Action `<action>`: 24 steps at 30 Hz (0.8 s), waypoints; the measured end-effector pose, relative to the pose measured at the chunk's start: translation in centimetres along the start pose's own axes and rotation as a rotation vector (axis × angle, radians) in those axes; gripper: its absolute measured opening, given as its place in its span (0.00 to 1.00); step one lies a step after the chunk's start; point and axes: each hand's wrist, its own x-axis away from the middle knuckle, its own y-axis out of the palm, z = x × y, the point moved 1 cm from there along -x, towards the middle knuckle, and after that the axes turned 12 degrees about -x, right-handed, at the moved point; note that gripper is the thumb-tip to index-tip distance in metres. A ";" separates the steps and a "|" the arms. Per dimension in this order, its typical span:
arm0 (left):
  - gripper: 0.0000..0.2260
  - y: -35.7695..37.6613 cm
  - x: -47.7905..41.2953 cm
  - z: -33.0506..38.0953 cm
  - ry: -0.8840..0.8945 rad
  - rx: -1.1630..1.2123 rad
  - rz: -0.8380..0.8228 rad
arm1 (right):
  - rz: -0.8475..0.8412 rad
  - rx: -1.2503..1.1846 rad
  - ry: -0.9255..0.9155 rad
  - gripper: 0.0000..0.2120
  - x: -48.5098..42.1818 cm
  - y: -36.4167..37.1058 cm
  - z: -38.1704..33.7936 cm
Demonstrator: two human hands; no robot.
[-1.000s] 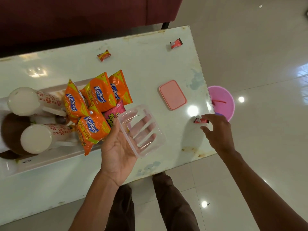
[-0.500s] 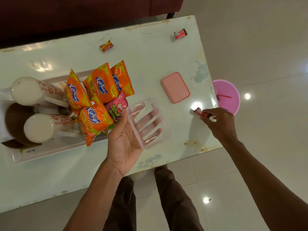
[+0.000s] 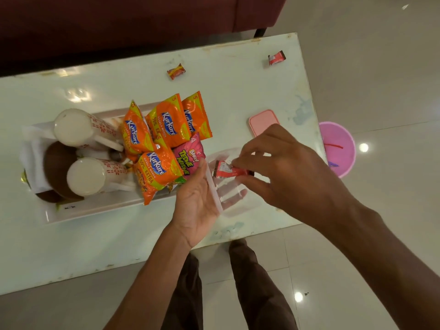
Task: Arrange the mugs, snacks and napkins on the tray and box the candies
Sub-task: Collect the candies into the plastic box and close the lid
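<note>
Palm-up, the left hand (image 3: 197,206) cradles the clear box (image 3: 228,186) near the table's (image 3: 238,91) front edge; the right hand (image 3: 285,167) pinches a red candy (image 3: 226,171) over it.

Your left hand (image 3: 197,206) cradles a clear rectangular plastic box (image 3: 228,198) from beneath, palm up, over the pale glossy table (image 3: 119,234). Your right hand (image 3: 285,167) pinches a red-wrapped candy (image 3: 227,171) just above the box's opening. Beside it, a white tray (image 3: 95,208) carries orange snack packets (image 3: 166,125), one pink snack packet (image 3: 189,158) and two white patterned mugs (image 3: 78,129).
</note>
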 end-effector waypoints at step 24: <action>0.34 0.6 -1.6 2.3 -0.020 0.062 -0.086 | 0.329 -0.177 0.402 0.12 -5.2 -1.2 12.7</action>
